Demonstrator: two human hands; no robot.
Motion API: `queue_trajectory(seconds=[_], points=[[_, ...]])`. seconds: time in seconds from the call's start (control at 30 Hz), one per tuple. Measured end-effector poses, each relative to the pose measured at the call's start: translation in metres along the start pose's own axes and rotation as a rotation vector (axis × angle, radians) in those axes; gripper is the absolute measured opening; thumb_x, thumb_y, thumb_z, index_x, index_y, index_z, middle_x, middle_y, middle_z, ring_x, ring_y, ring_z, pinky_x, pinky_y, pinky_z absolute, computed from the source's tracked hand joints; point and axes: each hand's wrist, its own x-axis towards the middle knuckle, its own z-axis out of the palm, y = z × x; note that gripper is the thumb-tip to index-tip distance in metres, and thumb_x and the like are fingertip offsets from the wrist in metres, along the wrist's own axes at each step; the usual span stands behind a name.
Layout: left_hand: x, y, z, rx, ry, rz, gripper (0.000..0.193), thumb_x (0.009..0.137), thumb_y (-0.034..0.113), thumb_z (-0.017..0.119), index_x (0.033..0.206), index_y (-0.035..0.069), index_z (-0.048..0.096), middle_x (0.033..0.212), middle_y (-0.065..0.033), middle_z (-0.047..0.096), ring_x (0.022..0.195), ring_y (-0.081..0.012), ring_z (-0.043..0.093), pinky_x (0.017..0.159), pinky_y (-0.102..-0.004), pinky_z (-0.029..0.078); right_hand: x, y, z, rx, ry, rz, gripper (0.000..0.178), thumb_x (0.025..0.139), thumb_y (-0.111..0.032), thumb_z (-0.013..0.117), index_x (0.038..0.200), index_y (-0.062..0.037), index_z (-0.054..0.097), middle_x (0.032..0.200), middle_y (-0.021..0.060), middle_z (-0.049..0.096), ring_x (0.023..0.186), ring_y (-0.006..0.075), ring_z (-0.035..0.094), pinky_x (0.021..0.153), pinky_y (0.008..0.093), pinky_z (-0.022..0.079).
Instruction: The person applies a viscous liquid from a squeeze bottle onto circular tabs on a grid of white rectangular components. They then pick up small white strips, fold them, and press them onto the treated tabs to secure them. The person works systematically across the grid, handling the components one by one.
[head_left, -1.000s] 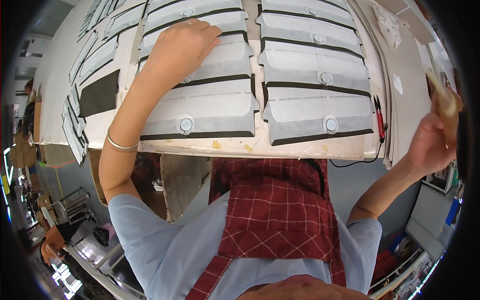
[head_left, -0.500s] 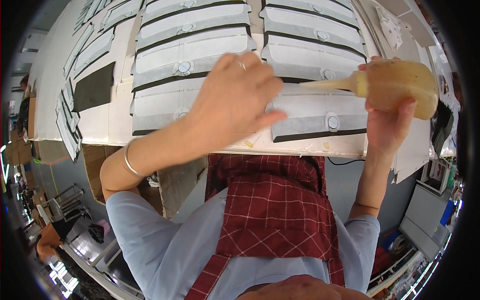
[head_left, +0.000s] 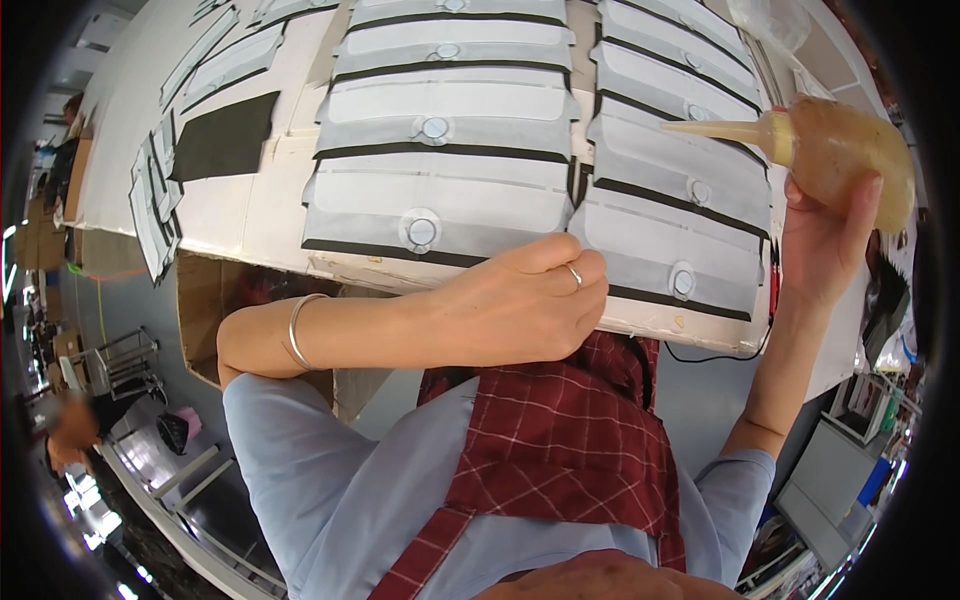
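Observation:
My right hand (head_left: 825, 240) grips an amber squeeze bottle (head_left: 850, 160) with a long tapered nozzle, tipped sideways above the right-hand column of pieces. The nozzle points left, apart from the table. My left hand (head_left: 530, 300), with a ring and a bangle on that arm, is closed by the near left corner of the nearest right-hand piece (head_left: 670, 240). Its fingertips are turned away, so what they hold, if anything, is hidden. Grey-white pieces with black edges overlap in two columns. Round pale discs, such as this disc (head_left: 421, 233), sit on them.
On the left of the white table (head_left: 225, 215) lie a dark rectangular sheet (head_left: 228, 137) and several narrow pieces (head_left: 155, 205). An open cardboard box (head_left: 205, 320) stands below the table's near edge. A black cable (head_left: 700, 357) hangs at the right. Clear plastic (head_left: 770, 25) lies far right.
My left hand has come down from over the pieces to the table's near edge, its fingers now curled in. The bottle stays raised in my right hand. The view has shifted slightly.

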Motion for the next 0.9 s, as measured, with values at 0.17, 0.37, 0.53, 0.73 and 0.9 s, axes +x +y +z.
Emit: queue_trajectory(seconds=[0.17,0.37,0.53,0.73,0.9], points=[[-0.034,-0.032,-0.046,-0.182,-0.051,-0.372,0.007,0.081,0.010,0.071,0.088,0.009,0.068,0.084,-0.0017,0.064,0.086,-0.0187,0.061,0.081,-0.0319,0.044,0.008,0.017,0.047,-0.073,-0.212,0.199,0.056,0.103,-0.045,0.055,0.142,-0.0050,0.046,0.131,0.0121,0.060,0.108,0.0217,0.063,0.070,0.0330,0.052],[-0.114,-0.043,-0.074,-0.262,-0.013,-0.778,0.022,0.082,0.009,0.077,0.102,0.002,0.072,0.102,-0.0111,0.070,0.096,-0.0310,0.065,0.085,-0.0402,0.052,-0.009,0.036,0.123,-0.186,-0.443,0.266,0.059,0.096,-0.039,0.067,0.137,-0.0011,0.048,0.119,0.0138,0.063,0.094,0.0237,0.068,0.060,0.0355,0.059],[-0.130,-0.021,-0.068,-0.382,0.005,-0.794,0.035,0.078,0.017,0.082,0.109,0.002,0.072,0.120,-0.0127,0.066,0.115,-0.0329,0.063,0.095,-0.0411,0.054,-0.014,0.048,0.171,-0.113,-0.463,0.192,0.040,0.092,-0.022,0.075,0.120,0.0038,0.061,0.100,0.0112,0.069,0.078,0.0186,0.070,0.055,0.0299,0.058],[-0.130,-0.018,-0.062,-0.359,0.056,-0.763,0.038,0.078,0.020,0.082,0.109,0.002,0.072,0.121,-0.0120,0.067,0.116,-0.0332,0.063,0.095,-0.0419,0.054,-0.007,0.055,0.168,-0.230,-0.524,0.199,0.046,0.099,-0.034,0.064,0.125,0.0032,0.054,0.106,0.0137,0.068,0.083,0.0207,0.070,0.058,0.0313,0.057],[-0.129,-0.019,-0.058,-0.372,0.067,-0.759,0.038,0.077,0.020,0.083,0.109,0.002,0.072,0.121,-0.0117,0.067,0.116,-0.0329,0.063,0.095,-0.0420,0.054,-0.012,0.063,0.171,-0.178,-0.442,0.242,0.042,0.096,-0.032,0.068,0.119,0.0027,0.061,0.098,0.0113,0.069,0.079,0.0185,0.071,0.054,0.0292,0.057]])
